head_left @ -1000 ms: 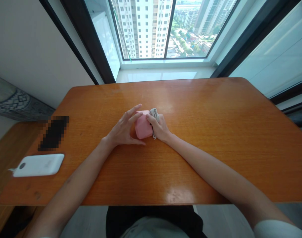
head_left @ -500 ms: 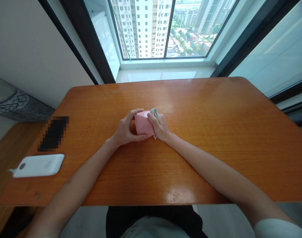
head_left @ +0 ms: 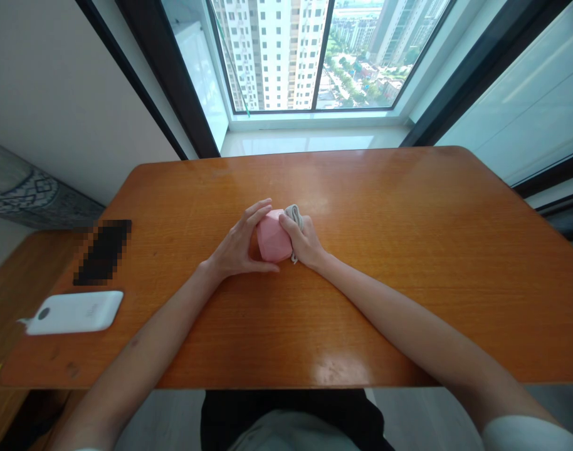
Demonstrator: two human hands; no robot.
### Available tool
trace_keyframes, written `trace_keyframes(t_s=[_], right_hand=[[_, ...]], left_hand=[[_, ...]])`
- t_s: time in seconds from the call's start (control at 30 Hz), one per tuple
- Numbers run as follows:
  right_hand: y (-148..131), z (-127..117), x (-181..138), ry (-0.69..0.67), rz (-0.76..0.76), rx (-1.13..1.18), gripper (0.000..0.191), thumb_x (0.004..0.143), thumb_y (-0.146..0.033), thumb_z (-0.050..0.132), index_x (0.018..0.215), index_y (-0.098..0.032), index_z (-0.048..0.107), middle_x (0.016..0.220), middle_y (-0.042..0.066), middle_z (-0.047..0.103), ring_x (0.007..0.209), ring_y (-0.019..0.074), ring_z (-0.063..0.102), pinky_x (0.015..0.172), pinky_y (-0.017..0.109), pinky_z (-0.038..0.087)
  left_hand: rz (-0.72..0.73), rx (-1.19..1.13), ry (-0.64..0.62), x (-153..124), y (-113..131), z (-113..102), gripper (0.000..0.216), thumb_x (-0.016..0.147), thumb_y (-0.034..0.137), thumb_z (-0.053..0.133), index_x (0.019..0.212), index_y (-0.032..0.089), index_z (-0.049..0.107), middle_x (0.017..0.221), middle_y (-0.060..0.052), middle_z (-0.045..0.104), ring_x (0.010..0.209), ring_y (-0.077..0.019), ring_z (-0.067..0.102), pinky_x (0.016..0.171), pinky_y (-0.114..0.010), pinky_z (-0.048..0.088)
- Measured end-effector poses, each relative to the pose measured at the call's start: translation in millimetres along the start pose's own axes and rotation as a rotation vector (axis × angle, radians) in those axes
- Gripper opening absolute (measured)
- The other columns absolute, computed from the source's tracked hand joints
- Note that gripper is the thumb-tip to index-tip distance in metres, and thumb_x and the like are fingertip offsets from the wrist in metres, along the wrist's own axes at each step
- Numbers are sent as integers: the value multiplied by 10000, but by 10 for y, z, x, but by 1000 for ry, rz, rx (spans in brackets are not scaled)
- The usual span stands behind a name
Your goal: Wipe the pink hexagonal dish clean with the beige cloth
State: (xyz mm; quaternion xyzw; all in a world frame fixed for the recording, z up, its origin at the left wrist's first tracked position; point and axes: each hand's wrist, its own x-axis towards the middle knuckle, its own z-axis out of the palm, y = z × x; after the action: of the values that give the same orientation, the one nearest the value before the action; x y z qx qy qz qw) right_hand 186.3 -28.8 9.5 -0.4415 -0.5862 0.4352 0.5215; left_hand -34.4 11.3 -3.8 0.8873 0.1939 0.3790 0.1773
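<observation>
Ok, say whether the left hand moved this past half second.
Yes: against the table, the left hand spread: fingertips toward the window, thumb toward the near edge.

You had open wooden tabletop [head_left: 432, 232] beyond the pink block [head_left: 273, 238] and right of your right hand [head_left: 306, 243], plus a slim gap between block and left hand [head_left: 234, 247]. The right hand and grey bundle [head_left: 294, 215] closed off the block's right side; your right forearm [head_left: 399, 313] crossed the near side, and a white device [head_left: 77, 312] and dark pixelated object [head_left: 103, 252] obstructed the left end.

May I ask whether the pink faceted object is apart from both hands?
No, the right hand has its thumb resting on the pink faceted object.
</observation>
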Motion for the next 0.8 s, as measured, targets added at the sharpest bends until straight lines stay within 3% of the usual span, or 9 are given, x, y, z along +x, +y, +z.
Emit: trace_keyframes(t_s=[0.1, 0.27, 0.4, 0.5, 0.63, 0.8], right_hand=[[4, 4, 4, -5, 18, 12, 641, 992, -806, 550, 697, -249, 430, 649, -56, 389, 617, 106, 362, 569, 282, 293], [-33, 8, 2, -2, 25, 14, 652, 980, -829, 552, 700, -252, 430, 647, -55, 397, 610, 105, 366, 564, 282, 292], [-40, 5, -1, 17, 8, 20, 633, 990, -806, 559, 710, -248, 450, 657, -55, 401, 613, 106, 360, 572, 282, 314], [-17, 5, -4, 27, -10, 9, 617, 1006, -776, 555, 706, -249, 443, 655, -53, 405, 617, 108, 363, 573, 280, 314], [-16, 7, -8, 38, -13, -1, 627, 1010, -784, 532, 691, -254, 428, 627, -54, 399, 600, 110, 365, 559, 283, 304], [-51, 8, -12, 40, -19, -18, 632, 998, -798, 540, 690, -254, 451, 599, -53, 427, 583, 110, 388, 567, 295, 319]], left_hand=[[31, 137, -42, -18, -17, -30, 1364, 678, 800, 960, 1766, 335, 280, 1776, -228, 406, 1609, -463, 498, 1280, -668, 508], [41, 230, -48, 1, 37, -59, 1232, 751, 741, 951, 1726, 307, 335, 1697, -214, 515, 1537, -417, 596, 1245, -584, 573], [18, 121, 1, 56, 120, -48, 1224, 719, 703, 989, 1698, 290, 382, 1653, -206, 559, 1522, -412, 608, 1236, -567, 582], [-95, 46, 29, 75, 142, -22, 1191, 683, 667, 1019, 1652, 257, 460, 1591, -193, 620, 1458, -405, 656, 1220, -547, 585], [-284, -137, 45, 78, 111, 38, 1072, 726, 698, 963, 1583, 211, 539, 1466, -166, 714, 1271, -354, 750, 1106, -467, 629], [-324, -347, 43, 66, 68, 103, 996, 812, 727, 891, 1577, 192, 546, 1415, -171, 733, 1166, -324, 770, 957, -402, 659]])
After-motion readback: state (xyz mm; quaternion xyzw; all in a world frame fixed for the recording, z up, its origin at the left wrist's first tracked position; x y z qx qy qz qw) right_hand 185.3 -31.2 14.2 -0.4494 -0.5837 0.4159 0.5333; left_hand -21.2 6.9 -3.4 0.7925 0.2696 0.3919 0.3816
